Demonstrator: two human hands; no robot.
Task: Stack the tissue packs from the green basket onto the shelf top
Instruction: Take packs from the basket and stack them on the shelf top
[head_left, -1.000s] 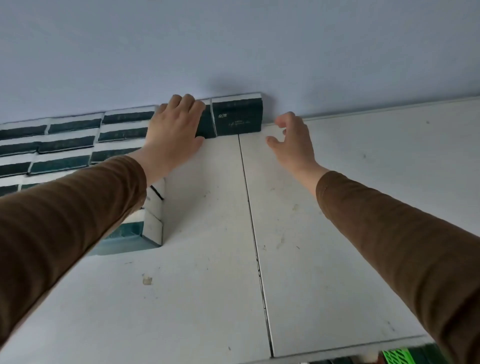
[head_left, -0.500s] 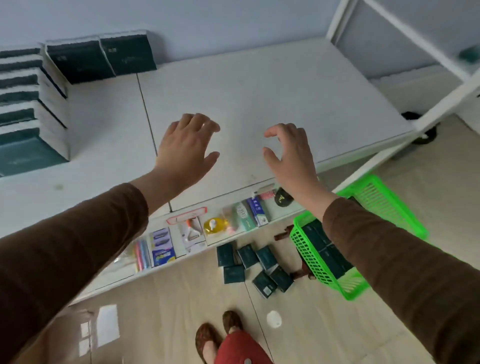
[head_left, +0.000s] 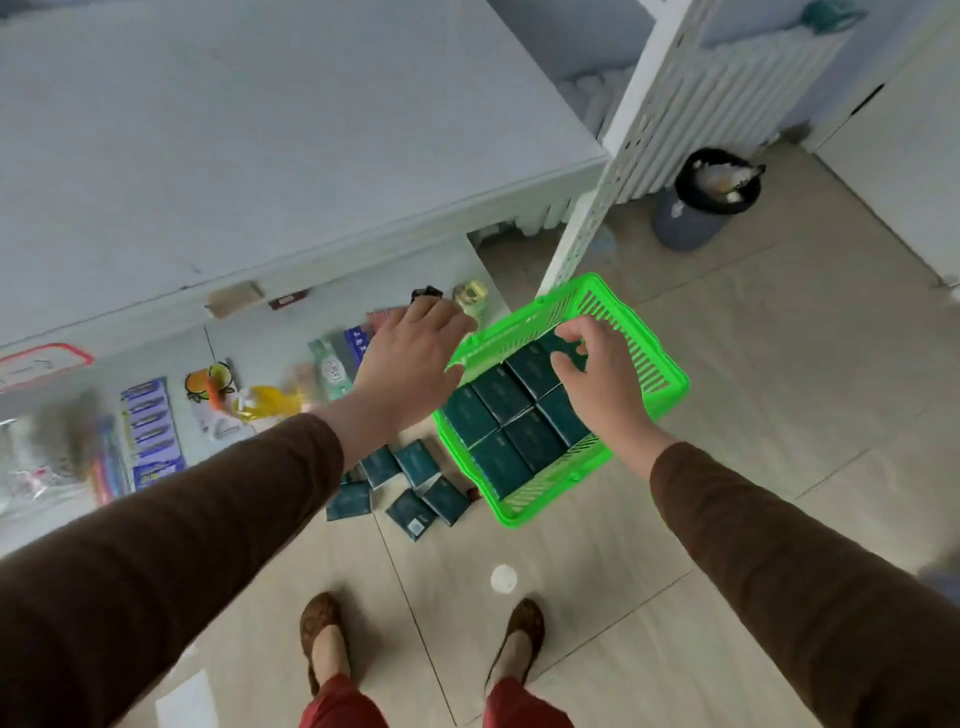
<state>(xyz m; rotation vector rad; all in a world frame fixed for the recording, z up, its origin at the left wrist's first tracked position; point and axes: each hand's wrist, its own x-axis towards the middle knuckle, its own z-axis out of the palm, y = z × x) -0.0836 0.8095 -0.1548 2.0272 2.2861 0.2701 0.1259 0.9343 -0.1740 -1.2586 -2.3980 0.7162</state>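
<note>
head view: tissue packs (head_left: 519, 415) fill the green basket (head_left: 670, 374) on the floor; left hand (head_left: 410, 358) and right hand (head_left: 602, 384) hover spread, empty. packs look light, squashy; grip opposite sides.

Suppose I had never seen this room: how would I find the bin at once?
Start at the green basket on the tiled floor and follow the white perforated post up and to the right. Just past it, on the floor, stands the bin. It is the only round thing there: grey, lined with a black bag, with something white inside.
</note>
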